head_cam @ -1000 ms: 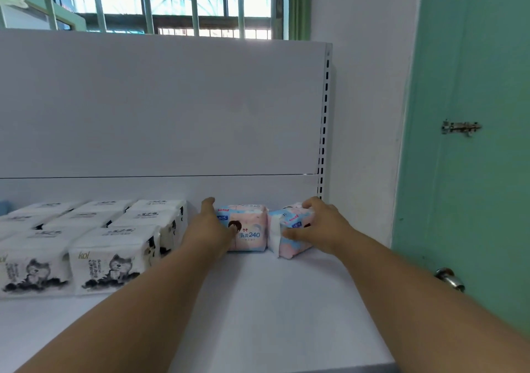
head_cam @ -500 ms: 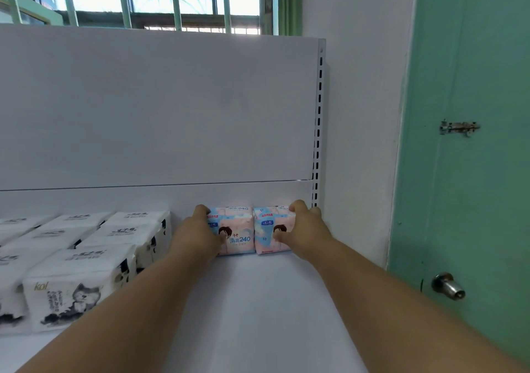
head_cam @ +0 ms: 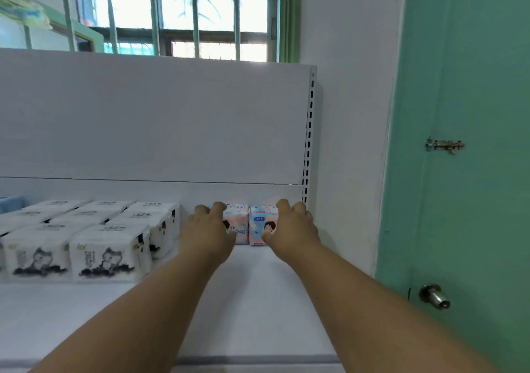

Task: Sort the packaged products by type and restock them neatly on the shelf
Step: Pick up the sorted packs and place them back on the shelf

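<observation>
I hold two pink packs at 12 o'clock, against shelf (head_cam: 258, 301) back panel. Left hand (head_cam: 206, 229) grips left pack (head_cam: 239, 226), right hand (head_cam: 292, 226) grips right pack (head_cam: 262, 225). Step, I judge: aligning pair beside tissue packs (head_cam: 106, 255) at 10 o'clock. Next: release gently, fetch more.

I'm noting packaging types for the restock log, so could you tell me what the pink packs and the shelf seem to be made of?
Pink packs: apparently soft printed plastic film, slightly glossy, with rounded, pillowy edges. Shelf: seemingly white-painted sheet metal with a matte finish, judging by its flat surface and the slotted upright at its right end.
</observation>
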A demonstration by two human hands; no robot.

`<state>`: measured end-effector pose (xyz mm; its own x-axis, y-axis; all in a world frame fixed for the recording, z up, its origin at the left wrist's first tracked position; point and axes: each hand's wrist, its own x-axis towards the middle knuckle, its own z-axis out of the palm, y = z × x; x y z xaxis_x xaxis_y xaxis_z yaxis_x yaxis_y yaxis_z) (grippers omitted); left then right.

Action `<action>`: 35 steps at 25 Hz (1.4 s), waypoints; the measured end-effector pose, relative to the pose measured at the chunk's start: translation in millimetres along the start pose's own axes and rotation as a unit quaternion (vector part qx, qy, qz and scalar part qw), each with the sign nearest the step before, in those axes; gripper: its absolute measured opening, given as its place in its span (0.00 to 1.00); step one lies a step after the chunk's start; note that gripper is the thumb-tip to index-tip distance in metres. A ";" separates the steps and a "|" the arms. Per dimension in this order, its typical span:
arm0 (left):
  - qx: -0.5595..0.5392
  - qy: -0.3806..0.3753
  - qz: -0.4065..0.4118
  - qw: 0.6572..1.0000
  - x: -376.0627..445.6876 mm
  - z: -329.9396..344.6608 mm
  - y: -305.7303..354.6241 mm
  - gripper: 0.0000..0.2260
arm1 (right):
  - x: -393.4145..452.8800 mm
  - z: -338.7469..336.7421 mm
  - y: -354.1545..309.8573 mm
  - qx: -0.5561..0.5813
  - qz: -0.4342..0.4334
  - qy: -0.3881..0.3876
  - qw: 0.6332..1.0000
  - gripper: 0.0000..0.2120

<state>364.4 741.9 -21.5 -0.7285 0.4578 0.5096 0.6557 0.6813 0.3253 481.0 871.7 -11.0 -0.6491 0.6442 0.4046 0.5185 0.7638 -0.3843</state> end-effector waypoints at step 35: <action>-0.024 -0.025 -0.617 0.786 -931.8 -104.0 -350.1 0.19 | -841.4 303.5 -222.8 0.162 -0.339 -0.541 0.752 0.21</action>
<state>834.3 17.3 -527.3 -0.8222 -0.5118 -0.2492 -0.5504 0.6032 0.5772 742.7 147.5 -517.6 -0.8670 -0.4326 -0.2473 -0.1848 0.7401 -0.6466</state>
